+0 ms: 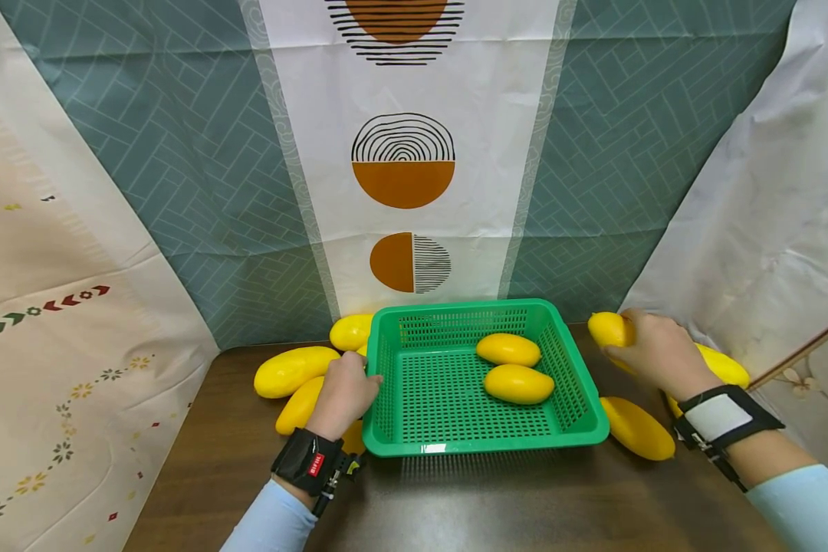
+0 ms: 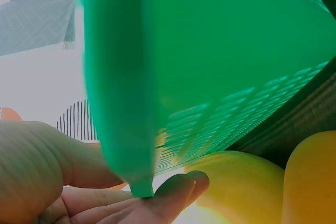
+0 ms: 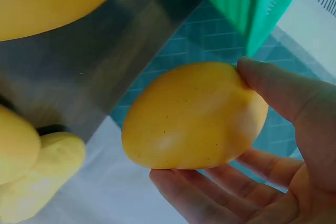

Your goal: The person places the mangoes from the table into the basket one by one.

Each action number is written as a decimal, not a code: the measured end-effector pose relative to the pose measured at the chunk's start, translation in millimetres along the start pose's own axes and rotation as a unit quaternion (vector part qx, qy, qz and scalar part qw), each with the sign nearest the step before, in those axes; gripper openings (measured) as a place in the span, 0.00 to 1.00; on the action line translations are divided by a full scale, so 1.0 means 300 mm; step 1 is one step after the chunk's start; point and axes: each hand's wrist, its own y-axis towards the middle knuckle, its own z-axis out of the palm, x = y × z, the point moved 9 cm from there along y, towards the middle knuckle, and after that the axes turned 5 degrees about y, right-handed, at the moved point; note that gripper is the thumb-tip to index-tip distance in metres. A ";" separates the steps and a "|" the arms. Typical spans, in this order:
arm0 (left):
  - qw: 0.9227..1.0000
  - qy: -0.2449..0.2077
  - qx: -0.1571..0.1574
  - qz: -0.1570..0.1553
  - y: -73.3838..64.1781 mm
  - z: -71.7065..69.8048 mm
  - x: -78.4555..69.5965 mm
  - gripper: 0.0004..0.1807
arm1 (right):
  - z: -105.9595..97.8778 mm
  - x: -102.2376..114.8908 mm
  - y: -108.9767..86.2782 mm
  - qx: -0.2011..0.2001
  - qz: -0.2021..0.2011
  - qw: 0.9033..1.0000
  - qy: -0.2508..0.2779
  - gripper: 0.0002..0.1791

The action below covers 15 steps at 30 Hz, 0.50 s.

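My left hand [image 1: 343, 392] grips the left rim of a green plastic basket [image 1: 483, 445], thumb on one side of the rim and fingers on the other. On the right, my right hand [image 1: 665, 354] holds a yellow mango [image 3: 191, 119] between thumb and fingers. Small dark specks dot its skin in the right wrist view. Inside the basket, toward its right side, lie an upper mango [image 1: 507, 349] and a lower mango [image 1: 518, 384]. One more mango [image 1: 637, 428] rests on the table just right of the basket, below my right hand.
Several mangoes [image 1: 291, 371] crowd the table left of the basket, partly hidden by my left hand. Beyond my right wrist lie further mangoes [image 1: 723, 365]. The brown table [image 1: 497, 506] meets a patterned cloth [image 1: 414, 215] at the back, with pale cloths at both sides.
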 end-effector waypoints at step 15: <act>1.000 0.010 0.000 -0.004 -0.002 -0.005 -0.007 0.18 | -0.018 0.219 0.045 -0.032 -0.048 0.998 0.027 0.35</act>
